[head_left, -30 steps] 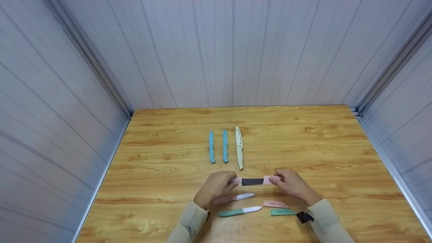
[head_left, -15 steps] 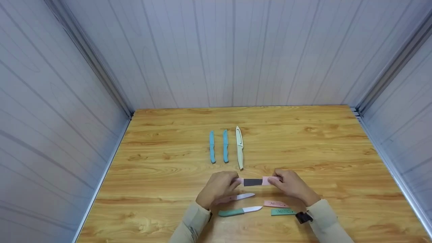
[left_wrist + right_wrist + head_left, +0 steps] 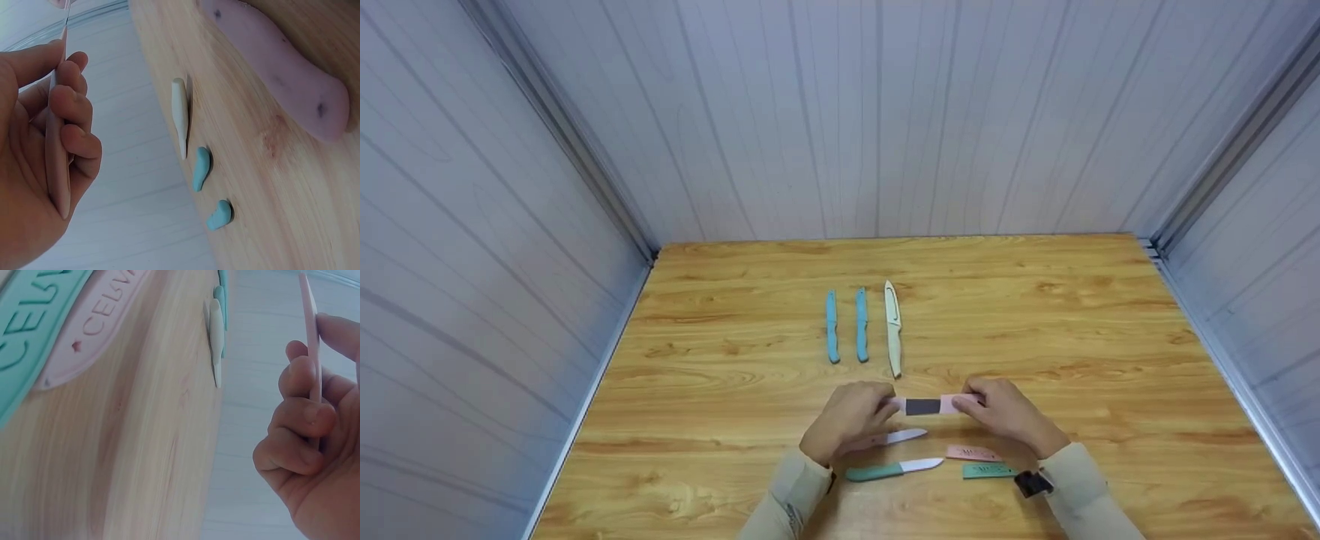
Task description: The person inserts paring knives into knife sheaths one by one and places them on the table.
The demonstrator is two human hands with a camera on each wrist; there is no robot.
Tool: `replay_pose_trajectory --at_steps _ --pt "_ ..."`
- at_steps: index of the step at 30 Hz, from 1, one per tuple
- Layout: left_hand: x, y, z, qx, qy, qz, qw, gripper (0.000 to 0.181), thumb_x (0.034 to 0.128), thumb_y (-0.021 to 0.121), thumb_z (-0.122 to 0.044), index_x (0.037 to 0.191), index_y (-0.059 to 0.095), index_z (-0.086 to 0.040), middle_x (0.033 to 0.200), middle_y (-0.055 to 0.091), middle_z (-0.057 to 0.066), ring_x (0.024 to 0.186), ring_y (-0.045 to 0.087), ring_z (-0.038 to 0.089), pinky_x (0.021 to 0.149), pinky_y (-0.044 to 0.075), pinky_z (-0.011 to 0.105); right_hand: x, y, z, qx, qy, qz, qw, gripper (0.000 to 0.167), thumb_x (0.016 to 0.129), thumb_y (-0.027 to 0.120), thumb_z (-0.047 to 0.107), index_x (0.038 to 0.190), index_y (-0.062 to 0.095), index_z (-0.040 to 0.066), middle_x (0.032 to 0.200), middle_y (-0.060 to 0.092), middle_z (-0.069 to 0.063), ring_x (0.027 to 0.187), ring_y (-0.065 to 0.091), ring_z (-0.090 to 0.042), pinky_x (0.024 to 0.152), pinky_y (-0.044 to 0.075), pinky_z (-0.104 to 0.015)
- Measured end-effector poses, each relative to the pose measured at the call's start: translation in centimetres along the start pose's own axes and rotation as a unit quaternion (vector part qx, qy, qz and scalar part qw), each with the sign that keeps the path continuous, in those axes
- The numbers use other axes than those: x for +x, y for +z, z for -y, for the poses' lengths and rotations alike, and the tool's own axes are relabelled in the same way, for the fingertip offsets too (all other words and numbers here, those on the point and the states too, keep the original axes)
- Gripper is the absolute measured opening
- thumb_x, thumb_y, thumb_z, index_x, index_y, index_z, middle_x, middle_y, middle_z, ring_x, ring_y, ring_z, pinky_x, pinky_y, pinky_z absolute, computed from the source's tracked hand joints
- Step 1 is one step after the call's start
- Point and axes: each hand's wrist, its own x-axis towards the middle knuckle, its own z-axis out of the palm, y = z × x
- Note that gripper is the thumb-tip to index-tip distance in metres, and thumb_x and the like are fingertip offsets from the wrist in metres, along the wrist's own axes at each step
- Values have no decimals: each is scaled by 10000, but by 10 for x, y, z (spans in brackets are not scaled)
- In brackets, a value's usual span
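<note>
My left hand (image 3: 846,421) grips the pink handle (image 3: 57,146) of a knife, its fingers curled round it in the left wrist view. Between the hands a stretch of the dark blade (image 3: 923,406) shows. My right hand (image 3: 1011,414) holds a pink sheath (image 3: 313,343) with thumb and curled fingers, and the blade runs into its near end. Below the left hand lies a pink-handled knife with a pale bare blade (image 3: 906,436), its handle partly hidden by that hand. Nearer the front is a green-handled knife (image 3: 877,472) with a bare white blade.
A pink sheath (image 3: 973,453) and a green sheath (image 3: 988,471) lie near the right wrist. Farther back, two blue knives (image 3: 832,326) (image 3: 862,325) and a cream knife (image 3: 893,330) lie side by side on the wooden table (image 3: 720,300). Pale panel walls (image 3: 840,120) enclose it.
The hands have drawn slightly closer together, the left moving right and the right a little left. Less of the dark blade shows between the handle and the sheath.
</note>
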Motion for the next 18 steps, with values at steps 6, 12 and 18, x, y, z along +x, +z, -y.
replay_pose_trajectory --at_steps 6,12,18 --pt "1 1 -3 108 38 -63 9999 257 982 510 -343 922 663 -146 734 554 -84 627 463 77 594 412 255 0 0 1 -13 40 20 10000 293 932 557 444 858 612 166 653 477 86 570 412 -64 516 353 -235" --pt "2 2 -6 246 224 -296 9990 241 980 512 -343 896 651 -165 742 588 -87 632 498 59 588 429 256 2 1 2 40 -122 -40 9999 280 937 569 402 816 587 150 616 431 82 526 361 -45 489 323 -233" --pt "4 5 -7 271 322 -413 9983 231 976 522 -344 882 644 -172 716 569 -92 607 479 51 561 410 247 2 2 4 20 9 -63 10000 264 929 583 405 812 590 168 626 448 86 537 386 -52 489 336 -232"
